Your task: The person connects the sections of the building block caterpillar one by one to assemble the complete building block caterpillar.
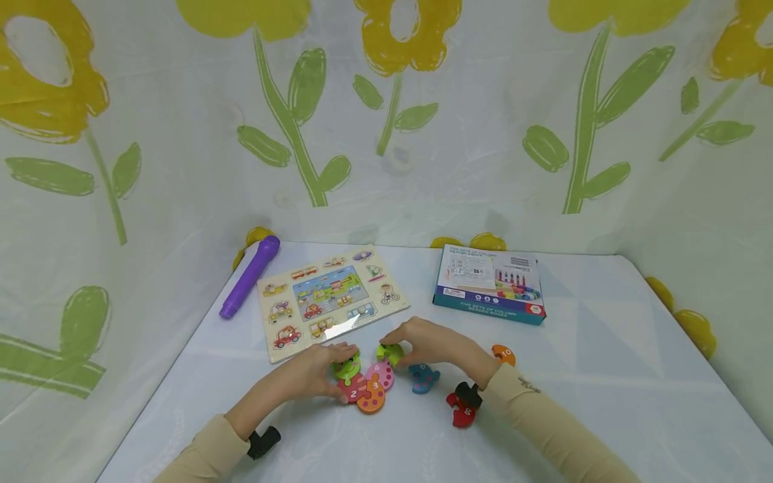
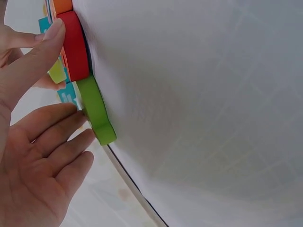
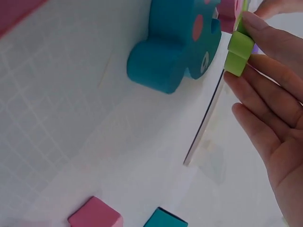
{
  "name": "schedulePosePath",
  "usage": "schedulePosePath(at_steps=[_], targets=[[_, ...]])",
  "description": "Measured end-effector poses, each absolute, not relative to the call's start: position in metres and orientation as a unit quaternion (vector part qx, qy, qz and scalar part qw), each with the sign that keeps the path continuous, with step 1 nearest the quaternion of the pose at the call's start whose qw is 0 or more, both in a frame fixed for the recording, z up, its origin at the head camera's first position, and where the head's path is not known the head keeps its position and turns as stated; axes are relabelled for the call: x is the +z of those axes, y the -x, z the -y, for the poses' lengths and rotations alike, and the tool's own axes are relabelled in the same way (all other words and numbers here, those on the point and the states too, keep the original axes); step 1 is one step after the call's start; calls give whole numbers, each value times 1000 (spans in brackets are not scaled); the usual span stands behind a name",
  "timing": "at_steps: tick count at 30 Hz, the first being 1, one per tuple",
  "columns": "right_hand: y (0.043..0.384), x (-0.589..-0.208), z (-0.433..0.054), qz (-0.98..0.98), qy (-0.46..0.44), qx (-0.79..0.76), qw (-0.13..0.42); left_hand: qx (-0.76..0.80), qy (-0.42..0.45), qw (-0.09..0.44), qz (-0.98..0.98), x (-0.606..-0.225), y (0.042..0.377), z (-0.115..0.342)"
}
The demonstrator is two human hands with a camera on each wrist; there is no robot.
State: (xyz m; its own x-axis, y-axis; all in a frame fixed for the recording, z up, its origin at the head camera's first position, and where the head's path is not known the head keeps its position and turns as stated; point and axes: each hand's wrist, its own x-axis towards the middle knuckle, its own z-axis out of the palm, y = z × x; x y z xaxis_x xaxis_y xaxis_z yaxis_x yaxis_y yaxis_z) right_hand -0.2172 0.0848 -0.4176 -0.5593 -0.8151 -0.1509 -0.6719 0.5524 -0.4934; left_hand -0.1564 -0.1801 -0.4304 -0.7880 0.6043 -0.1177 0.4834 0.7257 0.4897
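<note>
Joined wooden caterpillar puzzle pieces lie on the table: a green smiling head, a red piece numbered 2, an orange piece numbered 3 and a pink piece. My left hand spans the head side, its thumb touching the red piece and its fairly straight fingers beside the green head. Between thumb and fingers, my right hand pinches a light green puzzle piece, right by the pink piece. In the right wrist view, this light green piece shows edge-on.
Loose pieces lie to the right: a blue one, a red one numbered 8 and an orange one numbered 10. Behind are a vehicle puzzle board, a purple tube and a printed toy box.
</note>
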Motion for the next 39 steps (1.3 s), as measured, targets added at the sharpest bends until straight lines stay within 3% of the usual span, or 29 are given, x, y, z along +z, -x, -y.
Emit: schedulePosePath(at_steps=[39], targets=[[212, -418, -85, -868, 439, -168, 162, 217, -288, 141, -922, -428, 156, 177]])
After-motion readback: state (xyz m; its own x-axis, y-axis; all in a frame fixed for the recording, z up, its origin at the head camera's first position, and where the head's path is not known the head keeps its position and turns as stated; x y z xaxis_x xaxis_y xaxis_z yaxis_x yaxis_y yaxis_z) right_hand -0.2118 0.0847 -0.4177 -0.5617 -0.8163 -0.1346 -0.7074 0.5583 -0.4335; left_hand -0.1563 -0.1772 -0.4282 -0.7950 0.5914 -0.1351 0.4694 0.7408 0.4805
